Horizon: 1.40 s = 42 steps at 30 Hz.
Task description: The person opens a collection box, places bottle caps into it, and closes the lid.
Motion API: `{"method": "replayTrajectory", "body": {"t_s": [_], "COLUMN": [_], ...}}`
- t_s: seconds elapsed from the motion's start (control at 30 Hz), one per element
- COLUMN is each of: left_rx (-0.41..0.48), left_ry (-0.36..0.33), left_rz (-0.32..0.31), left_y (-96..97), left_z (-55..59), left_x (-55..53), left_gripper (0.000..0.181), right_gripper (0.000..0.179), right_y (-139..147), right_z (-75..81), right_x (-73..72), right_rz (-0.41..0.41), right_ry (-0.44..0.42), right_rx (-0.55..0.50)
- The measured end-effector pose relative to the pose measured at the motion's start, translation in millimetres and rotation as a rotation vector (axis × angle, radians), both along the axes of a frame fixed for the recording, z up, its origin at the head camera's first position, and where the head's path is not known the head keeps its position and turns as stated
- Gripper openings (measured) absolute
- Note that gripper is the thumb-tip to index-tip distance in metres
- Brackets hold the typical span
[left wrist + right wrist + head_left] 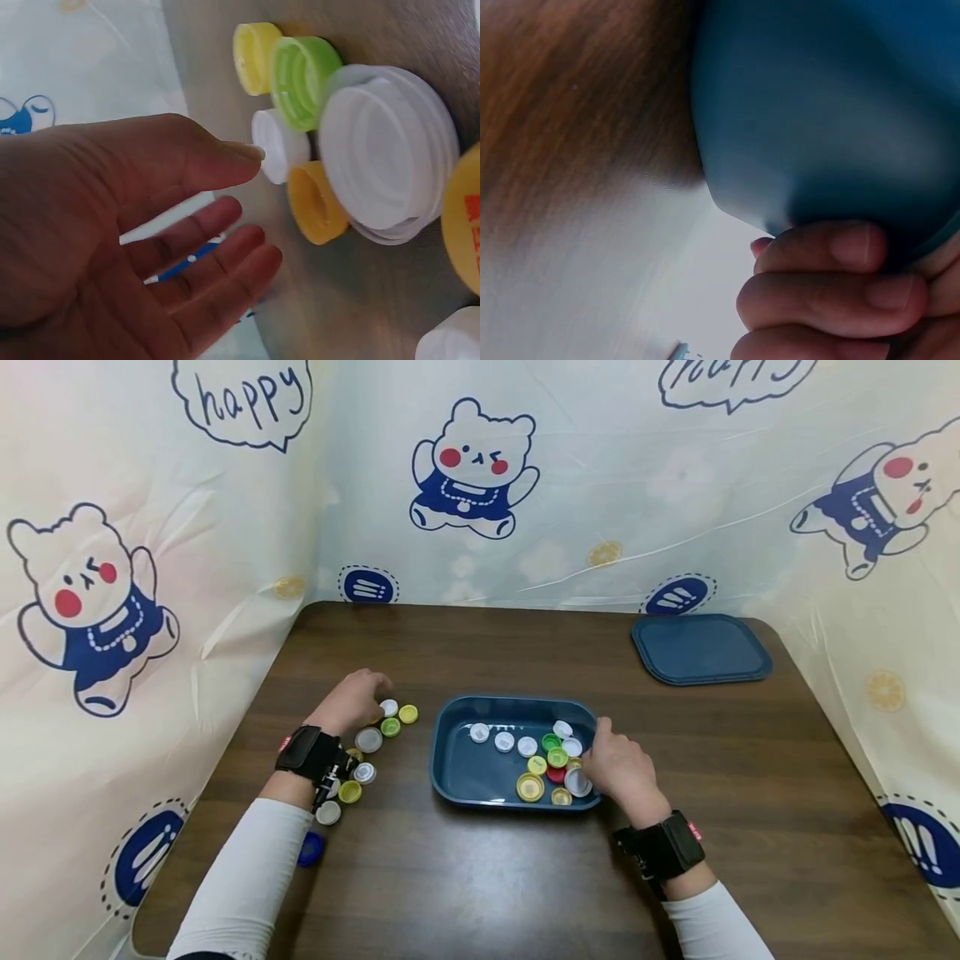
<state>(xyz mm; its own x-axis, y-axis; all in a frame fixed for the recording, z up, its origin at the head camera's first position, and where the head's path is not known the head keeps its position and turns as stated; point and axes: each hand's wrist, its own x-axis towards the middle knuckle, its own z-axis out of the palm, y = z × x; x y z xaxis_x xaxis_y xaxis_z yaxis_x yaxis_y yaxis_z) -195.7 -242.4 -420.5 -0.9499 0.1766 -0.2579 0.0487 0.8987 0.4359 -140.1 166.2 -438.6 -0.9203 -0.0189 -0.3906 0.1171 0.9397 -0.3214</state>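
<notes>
My left hand [347, 700] is over the far end of a row of bottle caps on the table's left side. In the left wrist view, its thumb tip is by a small white cap [279, 146], and the other fingers are spread loosely with nothing between them. An orange cap [318, 202], a green cap [306, 82] and a wide clear-white lid [382, 154] lie close by. At the right end of a blue tray [465, 777], my right hand [621, 768] grips the rim, its fingers curled against the outer wall. Several mixed caps lie in the tray, mostly on its right.
A second flat blue tray [701, 650] lies at the table's back right. A dark blue cap [311, 848] is at the near end of the row, partly behind the left sleeve. A printed cloth [480, 568] borders the brown table [465, 893].
</notes>
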Motion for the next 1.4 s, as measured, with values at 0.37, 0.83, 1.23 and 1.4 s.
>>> {"method": "replayTrajectory", "body": {"t_s": [0.37,0.83,1.23,1.4], "left_rx": [-0.012,-0.045,-0.016,0.011], "left_ry": [-0.028,0.001,0.041,0.117], "left_rz": [-0.068,-0.097,-0.064,-0.076], "left_y": [4.1,5.8,6.1,13.3], "left_z": [-11.3,-16.5,-16.7,-4.9], "left_x": [-1.7,-1.3,-6.2,-4.4], "left_gripper": [0.044,0.047,0.031,0.028], "right_gripper": [0.056,0.056,0.057,0.058], "right_y": [-1,-1,0,0], "right_z": [-5.3,-6.4,-2.5,-1.0], "right_x": [5.5,4.5,3.2,1.4], "right_rz": [0.007,-0.001,0.002,-0.005], "right_ry": [0.019,0.006,0.006,-0.003], "right_rx": [0.0,-0.013,-0.012,-0.012]}}
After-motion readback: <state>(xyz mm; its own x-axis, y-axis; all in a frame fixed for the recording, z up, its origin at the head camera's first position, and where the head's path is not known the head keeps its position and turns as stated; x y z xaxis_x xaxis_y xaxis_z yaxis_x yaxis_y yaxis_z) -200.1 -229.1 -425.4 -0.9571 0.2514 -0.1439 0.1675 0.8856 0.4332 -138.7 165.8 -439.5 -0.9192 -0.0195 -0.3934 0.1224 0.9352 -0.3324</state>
